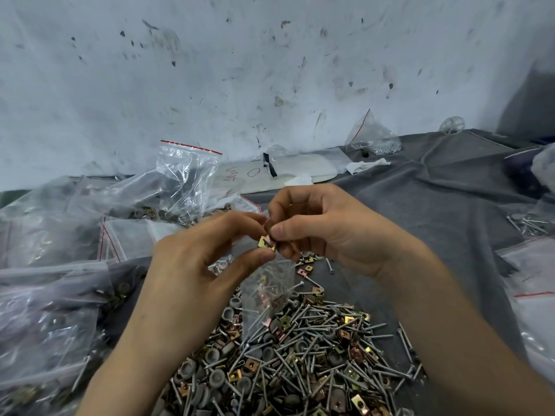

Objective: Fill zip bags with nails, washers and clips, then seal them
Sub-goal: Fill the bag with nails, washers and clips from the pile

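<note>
A small clear zip bag (267,292) hangs from my two hands above a heap of nails, grey washers and gold and copper clips (288,355). It holds a few nails and clips. My left hand (204,259) pinches the bag's top edge from the left. My right hand (324,232) pinches a yellow clip (265,243) at the bag's mouth, thumb on top. The mouth itself is mostly hidden by my fingers.
Filled and empty zip bags (180,181) with red seal lines are piled on the left. More bags (531,295) lie at the right edge, with loose nails (528,225) behind them. A grey cloth (435,199) covers the table, and a stained wall (270,70) stands behind it.
</note>
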{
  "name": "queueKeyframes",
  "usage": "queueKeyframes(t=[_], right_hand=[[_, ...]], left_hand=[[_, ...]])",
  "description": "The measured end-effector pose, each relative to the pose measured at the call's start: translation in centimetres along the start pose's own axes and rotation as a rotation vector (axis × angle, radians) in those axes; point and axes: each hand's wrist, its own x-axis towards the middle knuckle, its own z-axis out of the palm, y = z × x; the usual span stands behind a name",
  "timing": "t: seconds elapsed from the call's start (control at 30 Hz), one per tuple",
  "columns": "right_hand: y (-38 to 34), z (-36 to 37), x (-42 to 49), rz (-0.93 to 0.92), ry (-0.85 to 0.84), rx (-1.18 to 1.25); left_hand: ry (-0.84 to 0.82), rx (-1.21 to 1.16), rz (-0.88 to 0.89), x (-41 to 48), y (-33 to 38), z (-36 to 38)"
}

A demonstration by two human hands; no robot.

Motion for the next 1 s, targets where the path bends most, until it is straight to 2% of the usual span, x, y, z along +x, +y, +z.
queueKeyframes(t=[0.23, 0.37, 0.5, 0.6, 0.77, 1.0], right_hand=[[0.1, 0.2, 0.1, 0.015, 0.015, -0.010], [-0.6, 0.0, -0.5, -0.070, -0.051, -0.172], [-0.8, 0.5, -0.5, -0.091, -0.010, -0.386], [-0.8, 1.0, -0.4, -0.088, 0.015, -0.462], [-1.3, 1.1, -0.8, -0.024, -0.079, -0.578], [-2.2, 1.5, -1.4, -0.011, -0.145, -0.676]], left_hand=[[-0.015, 0.088, 0.025, 0.0, -0.1, 0.0], [0.029, -0.045, -0.054, 0.0, -0.2, -0.2], [0.025, -0.181, -0.125, 0.0, -0.2, -0.4], [-0.057, -0.272, -0.152, 0.1, -0.2, -0.8], [-0.285, -0.242, -0.126, -0.2, -0.6, -1.7], [-0.368, -0.418, -0.122, -0.4, -0.4, -1.8]])
